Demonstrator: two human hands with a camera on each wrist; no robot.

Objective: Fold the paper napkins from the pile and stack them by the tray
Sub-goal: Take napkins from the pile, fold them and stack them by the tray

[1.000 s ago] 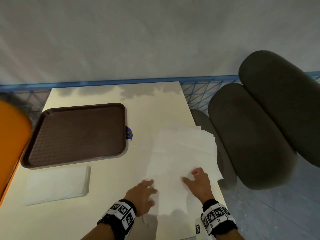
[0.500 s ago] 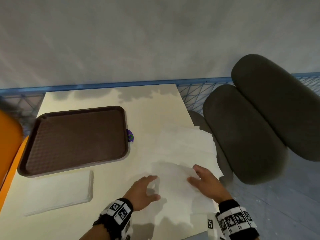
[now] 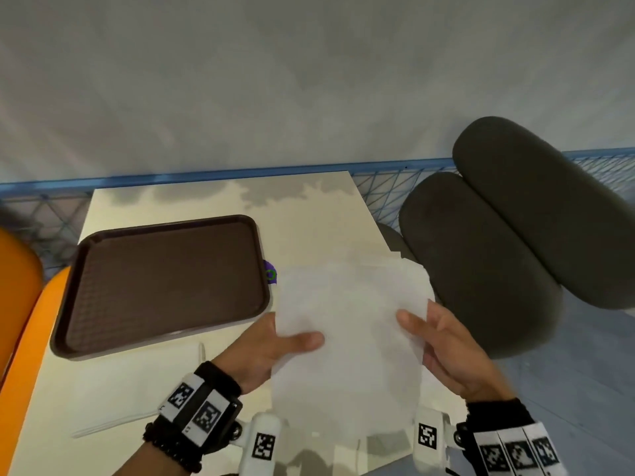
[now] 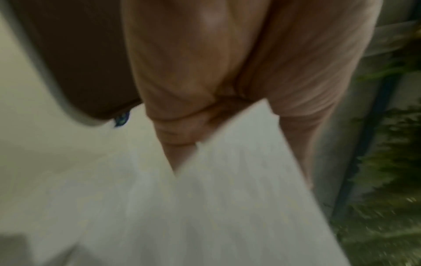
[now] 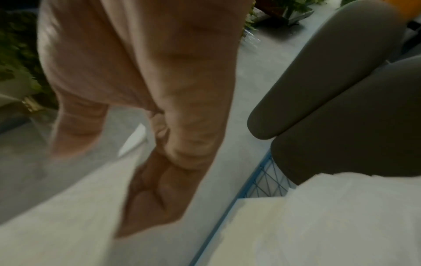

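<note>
In the head view I hold one white paper napkin (image 3: pixel 350 365) unfolded in the air over the table's front right. My left hand (image 3: pixel 295 340) pinches its left edge, thumb on top and fingers hidden behind the sheet. My right hand (image 3: pixel 412 321) pinches the right edge the same way. The left wrist view shows the left hand (image 4: pixel 193 126) gripping the napkin (image 4: pixel 227 207). The right wrist view shows the right hand (image 5: pixel 159 162) on the sheet (image 5: pixel 56 225). The loose pile (image 3: pixel 402 269) lies behind it, and the brown tray (image 3: pixel 161 283) sits left with a folded stack (image 3: pixel 113 407) in front.
The cream table (image 3: pixel 309 218) ends just right of the pile. A dark grey padded chair (image 3: pixel 481 262) stands close beyond that edge. An orange seat (image 3: pixel 20 304) is at the far left. A small purple sticker (image 3: pixel 270 274) lies by the tray's right rim.
Both hands have gone from lying on the pile to lifting one napkin off it. The sheet now hangs spread between them, raised and moved slightly left.
</note>
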